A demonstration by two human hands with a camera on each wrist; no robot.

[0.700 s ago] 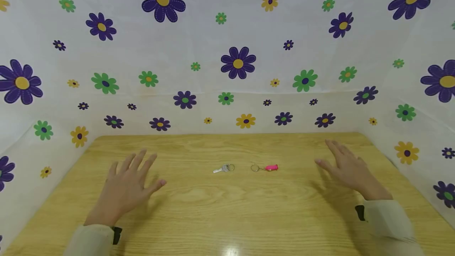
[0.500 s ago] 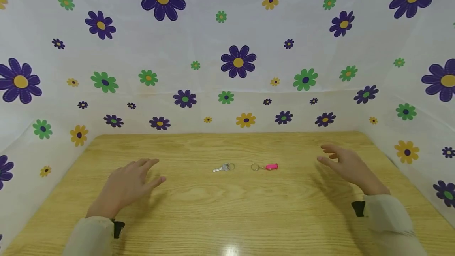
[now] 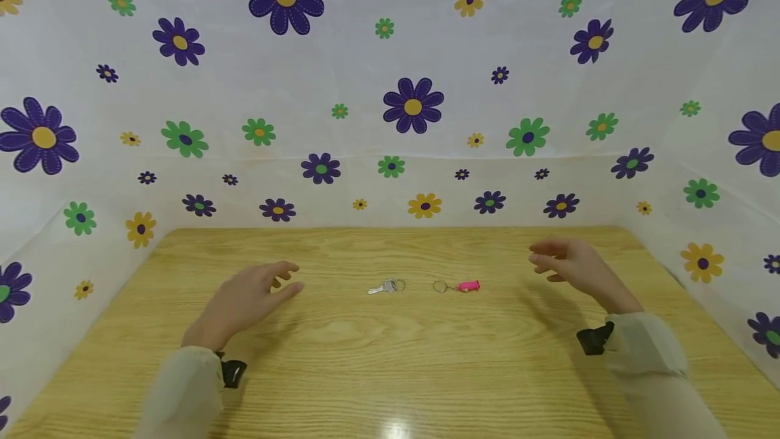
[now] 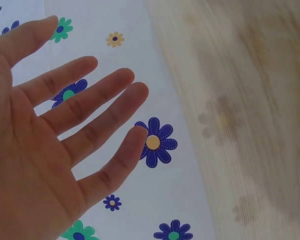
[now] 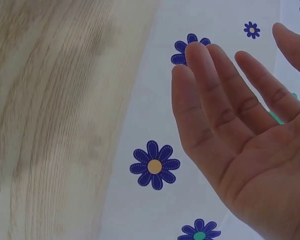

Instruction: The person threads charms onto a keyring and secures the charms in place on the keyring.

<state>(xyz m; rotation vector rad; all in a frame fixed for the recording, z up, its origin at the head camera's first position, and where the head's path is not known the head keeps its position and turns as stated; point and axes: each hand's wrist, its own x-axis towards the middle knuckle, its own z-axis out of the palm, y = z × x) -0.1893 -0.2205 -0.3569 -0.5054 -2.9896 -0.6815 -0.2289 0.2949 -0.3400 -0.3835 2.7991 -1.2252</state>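
Observation:
A silver key (image 3: 382, 287) on a small split ring (image 3: 399, 285) lies near the middle of the table. Just right of it is a pink cylindrical key fob (image 3: 468, 286), its metal ring (image 3: 440, 286) pointing toward the key. My left hand (image 3: 244, 300) hovers left of the key, holding nothing, fingers relaxed and bent a little. On the other side, my right hand (image 3: 575, 266) hangs over the table right of the pink fob, also with nothing in it. Both wrist views show bare palms, the left (image 4: 35, 150) with spread fingers, the right (image 5: 260, 160) with fingers closer together.
The wooden table (image 3: 378, 371) has a pale grain. White cloth (image 3: 341, 59) with purple, green and yellow flowers walls it in at the back and both sides. Black straps (image 3: 595, 339) show at the wrists below light sleeves (image 3: 648, 351).
Both hands have moved inward toward the key and the pink fob, and their fingers have gone from spread to loosely bent. The key and fob lie where they were; the head view shifted slightly.

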